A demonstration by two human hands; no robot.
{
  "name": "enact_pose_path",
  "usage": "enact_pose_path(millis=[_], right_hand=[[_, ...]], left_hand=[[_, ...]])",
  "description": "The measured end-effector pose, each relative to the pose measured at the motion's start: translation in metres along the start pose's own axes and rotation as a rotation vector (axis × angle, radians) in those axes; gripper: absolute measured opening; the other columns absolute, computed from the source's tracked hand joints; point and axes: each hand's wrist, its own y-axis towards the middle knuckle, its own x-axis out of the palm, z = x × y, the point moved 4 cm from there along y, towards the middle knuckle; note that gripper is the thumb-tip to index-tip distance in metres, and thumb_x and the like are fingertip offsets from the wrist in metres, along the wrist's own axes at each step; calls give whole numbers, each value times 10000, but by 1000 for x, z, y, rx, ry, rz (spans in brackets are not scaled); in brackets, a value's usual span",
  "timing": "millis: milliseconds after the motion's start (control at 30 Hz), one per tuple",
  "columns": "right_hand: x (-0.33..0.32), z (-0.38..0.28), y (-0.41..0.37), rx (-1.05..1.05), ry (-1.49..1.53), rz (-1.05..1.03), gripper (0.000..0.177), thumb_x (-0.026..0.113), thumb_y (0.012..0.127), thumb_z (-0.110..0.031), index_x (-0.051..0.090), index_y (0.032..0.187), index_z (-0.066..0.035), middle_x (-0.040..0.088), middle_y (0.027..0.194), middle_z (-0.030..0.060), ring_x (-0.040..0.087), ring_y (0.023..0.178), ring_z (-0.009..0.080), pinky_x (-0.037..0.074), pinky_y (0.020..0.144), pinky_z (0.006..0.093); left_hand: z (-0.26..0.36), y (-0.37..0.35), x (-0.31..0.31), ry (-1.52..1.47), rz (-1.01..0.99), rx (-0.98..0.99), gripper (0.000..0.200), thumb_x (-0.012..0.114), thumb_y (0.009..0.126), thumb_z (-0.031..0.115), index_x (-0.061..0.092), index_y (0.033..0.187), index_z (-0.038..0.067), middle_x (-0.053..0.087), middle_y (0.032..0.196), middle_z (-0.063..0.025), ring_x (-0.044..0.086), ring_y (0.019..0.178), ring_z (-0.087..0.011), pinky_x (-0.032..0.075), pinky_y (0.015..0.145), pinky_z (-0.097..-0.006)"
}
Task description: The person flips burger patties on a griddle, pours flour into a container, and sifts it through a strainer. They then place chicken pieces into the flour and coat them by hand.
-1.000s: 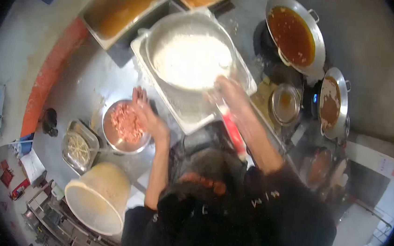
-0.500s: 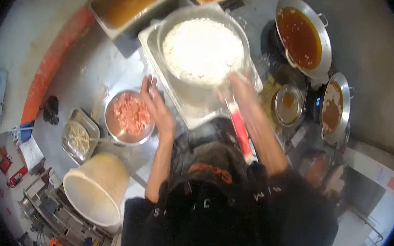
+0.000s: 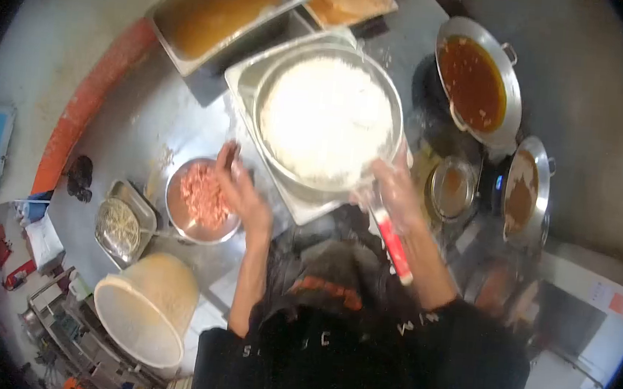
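Note:
My right hand (image 3: 393, 190) grips a round metal strainer (image 3: 402, 110) where its red-and-white handle (image 3: 394, 246) meets the rim. White flour (image 3: 325, 118) fills the strainer and hides its mesh. Beneath it is a rectangular metal tray (image 3: 301, 212), mostly covered by the strainer. My left hand (image 3: 241, 192) is open, holds nothing, and has its fingers stretched over the right edge of a steel bowl (image 3: 176, 220). Pinkish chopped raw meat (image 3: 204, 196) lies in that bowl.
Deep pans of brown liquid (image 3: 473, 86) (image 3: 525, 187) stand on the right, near a small metal pot (image 3: 453, 185). A metal container (image 3: 190, 61) is at the back left. A wire skimmer (image 3: 117, 226) lies on a tray; a pale bucket (image 3: 142, 306) leans in front.
The flour-filled strainer and my right hand have come closer to my body, with the handle swinging lower. My left hand stays beside the meat bowl. The whole view has shifted slightly.

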Motion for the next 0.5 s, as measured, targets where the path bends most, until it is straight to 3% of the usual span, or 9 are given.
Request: enact_pose_path(millis=[67,100,133,167,233,367,400,433,500], right_hand=[[14,-11,-8,-93,126,89,431,539,914,-149,518,1320,-7,585,1226,178,645,902,202,580,682,329],[16,8,4,203,169,65,638,488,906,-63,280,1508,-81,533,1317,187,656,857,215,595,680,330],[11,22,-7,238,144,5,617,488,911,-69,300,1499,-75,534,1319,188,657,841,216,592,679,327],[10,21,-4,213,123,-67,597,487,916,-74,320,1489,-69,535,1320,189,659,825,217,589,678,325],[7,-8,-22,-156,239,-14,521,507,934,-110,390,1436,-36,575,1198,160,651,811,220,599,693,342],[15,13,-2,279,206,-133,790,469,885,-17,78,1559,-149,513,1330,193,671,904,262,643,596,361],[8,8,-24,77,202,33,750,481,897,-60,129,1555,-129,489,1380,202,661,960,263,641,642,372],[5,-17,-34,-88,150,-91,704,498,932,-125,158,1549,-112,498,1327,189,644,966,261,633,751,401],[9,-3,-3,-150,119,96,692,503,939,-140,176,1548,-107,567,1198,177,654,875,254,628,742,391]], left_hand=[[1,-5,-5,27,86,-17,448,352,1083,296,386,1399,-20,466,1392,-222,454,1336,-319,338,1135,-452],[-10,-4,-10,113,61,41,414,340,1080,251,403,1383,-25,484,1367,-210,482,1298,-320,355,1120,-444],[4,-15,-16,222,55,26,401,345,1076,234,415,1370,-30,491,1356,-209,494,1280,-321,362,1114,-443],[20,-5,-12,301,57,62,388,350,1072,216,427,1358,-34,499,1345,-209,506,1262,-322,369,1108,-442],[30,5,-20,137,183,221,380,392,1064,211,444,1343,-42,522,1327,-200,527,1228,-296,381,1086,-412],[62,5,-19,216,152,188,379,449,1021,148,450,1337,-61,519,1319,-188,512,1209,-253,355,1078,-375],[52,7,-25,217,140,229,382,489,1004,117,444,1340,-58,513,1331,-174,514,1210,-254,358,1077,-374],[46,10,-26,50,164,303,392,527,992,116,451,1337,-54,517,1334,-176,503,1226,-264,360,1076,-373],[47,10,-21,69,157,271,383,541,984,112,470,1325,-47,517,1331,-178,492,1238,-271,361,1074,-383]])
